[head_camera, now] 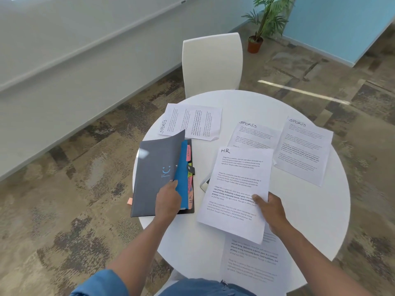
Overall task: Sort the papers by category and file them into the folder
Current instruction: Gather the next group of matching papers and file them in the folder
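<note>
On the round white worktop [299,210], the left hand [167,199] gripped the tabbed folder's [154,178] dividers apart; the right hand [270,210] pinched the HR sheet [239,184] just beside it, probably next needing the HR tab

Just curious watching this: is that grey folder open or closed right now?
Partly open: the left hand lifts the grey folder cover, exposing blue dividers and coloured tabs.

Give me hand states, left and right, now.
Left hand: grips the folder by its blue divider, holding it open.
Right hand: pinches the HR paper, thumb on top.
</note>
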{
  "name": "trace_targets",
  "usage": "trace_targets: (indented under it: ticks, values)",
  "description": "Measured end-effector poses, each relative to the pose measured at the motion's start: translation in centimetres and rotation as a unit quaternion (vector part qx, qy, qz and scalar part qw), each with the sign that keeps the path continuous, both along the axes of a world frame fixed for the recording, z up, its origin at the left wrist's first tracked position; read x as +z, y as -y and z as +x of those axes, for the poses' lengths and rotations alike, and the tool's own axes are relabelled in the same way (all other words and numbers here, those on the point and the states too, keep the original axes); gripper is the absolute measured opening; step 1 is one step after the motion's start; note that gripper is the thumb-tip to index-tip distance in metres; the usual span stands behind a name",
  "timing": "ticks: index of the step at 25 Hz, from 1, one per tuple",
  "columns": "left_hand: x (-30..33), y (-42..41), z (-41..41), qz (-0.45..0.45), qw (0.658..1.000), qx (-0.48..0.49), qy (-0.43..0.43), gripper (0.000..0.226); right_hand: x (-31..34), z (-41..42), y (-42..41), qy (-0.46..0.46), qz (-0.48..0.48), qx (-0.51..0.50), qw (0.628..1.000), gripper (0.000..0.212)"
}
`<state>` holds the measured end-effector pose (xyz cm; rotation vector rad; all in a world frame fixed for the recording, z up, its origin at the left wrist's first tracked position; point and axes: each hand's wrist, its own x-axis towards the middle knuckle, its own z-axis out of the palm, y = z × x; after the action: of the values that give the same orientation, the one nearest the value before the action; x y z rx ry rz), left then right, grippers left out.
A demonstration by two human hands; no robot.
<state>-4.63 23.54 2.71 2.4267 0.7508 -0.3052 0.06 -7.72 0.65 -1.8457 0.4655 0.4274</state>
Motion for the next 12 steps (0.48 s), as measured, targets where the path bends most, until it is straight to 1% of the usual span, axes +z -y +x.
trace_targets:
  ticks: [2,3,4,6,7,8,10,12]
  values:
    - [0.7,0.6,-0.4,0.053,0.998,0.001,0.016,0.029,0.0,-0.3,-0.1,0.0,0.004,0.0,1.0,0.014]
    - [1.0,0.8,-0.7,0.078,0.997,-0.005,0.024,0.027,0.1,-0.4,-0.2,0.002,0.002,0.001,1.0,0.013]
    - [0.9,0.8,-0.9,0.1,0.994,-0.015,0.027,0.035,0.1,-0.5,-0.2,0.005,0.0,0.004,1.0,0.013]
    - [0.5,0.6,-1.4,0.141,0.989,-0.038,0.01,0.068,0.3,-0.7,-0.2,0.008,-0.001,0.007,1.0,0.013]
    - [0.1,0.6,-1.7,0.16,0.986,-0.047,0.003,0.08,0.4,-0.8,-0.2,0.009,0.0,0.006,1.0,0.013]
    - [-0.3,0.6,-1.9,0.181,0.982,-0.051,0.004,0.086,0.5,-0.8,-0.2,0.01,0.0,0.005,1.0,0.012]
    - [-0.9,0.7,-2.3,0.196,0.979,-0.056,0.013,0.086,0.8,-0.9,-0.2,0.012,0.0,0.004,1.0,0.011]
    - [-1.2,0.7,-2.7,0.192,0.979,-0.06,0.036,0.076,0.9,-1.0,-0.3,0.01,0.004,0.003,1.0,0.012]
